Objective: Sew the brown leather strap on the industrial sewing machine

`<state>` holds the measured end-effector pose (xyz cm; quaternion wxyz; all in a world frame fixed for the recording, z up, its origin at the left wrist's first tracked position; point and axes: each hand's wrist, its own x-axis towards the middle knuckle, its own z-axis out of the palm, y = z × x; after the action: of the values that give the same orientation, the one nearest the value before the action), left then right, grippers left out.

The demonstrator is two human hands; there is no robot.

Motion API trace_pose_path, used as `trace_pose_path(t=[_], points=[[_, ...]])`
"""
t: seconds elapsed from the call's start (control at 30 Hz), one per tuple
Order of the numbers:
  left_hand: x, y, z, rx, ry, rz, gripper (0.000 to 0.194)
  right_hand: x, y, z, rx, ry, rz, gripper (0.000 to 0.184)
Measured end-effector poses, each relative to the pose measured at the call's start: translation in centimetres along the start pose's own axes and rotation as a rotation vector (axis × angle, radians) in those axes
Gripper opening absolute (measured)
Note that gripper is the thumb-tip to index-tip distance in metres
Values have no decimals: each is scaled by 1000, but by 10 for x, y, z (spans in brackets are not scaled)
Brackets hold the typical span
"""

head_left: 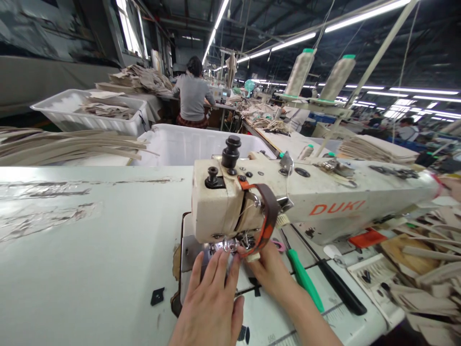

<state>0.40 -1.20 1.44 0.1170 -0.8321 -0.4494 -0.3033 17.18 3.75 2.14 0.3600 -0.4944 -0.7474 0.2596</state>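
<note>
Fingertip work in hand, apparently, at metal parts [229, 245] under head of sewing machine [298, 185], centre to right on near surface [108, 278]. Left hand [211, 305] open — fingers extended; right hand [272, 271] close beside — grip hidden, cannot tell. Next move calls for fine control.

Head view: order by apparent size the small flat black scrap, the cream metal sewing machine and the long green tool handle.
1. Cream sewing machine
2. Green tool handle
3. Black scrap

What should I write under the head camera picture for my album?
Two bare hands work close under a sewing machine, beside a green-handled tool.
</note>
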Motion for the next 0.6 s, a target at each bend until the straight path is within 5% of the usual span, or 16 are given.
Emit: trace_pose_path(t=[0.6], points=[[-2, 0, 0, 4, -30, -8, 41, 3, 7, 1, -17, 61, 32, 10]])
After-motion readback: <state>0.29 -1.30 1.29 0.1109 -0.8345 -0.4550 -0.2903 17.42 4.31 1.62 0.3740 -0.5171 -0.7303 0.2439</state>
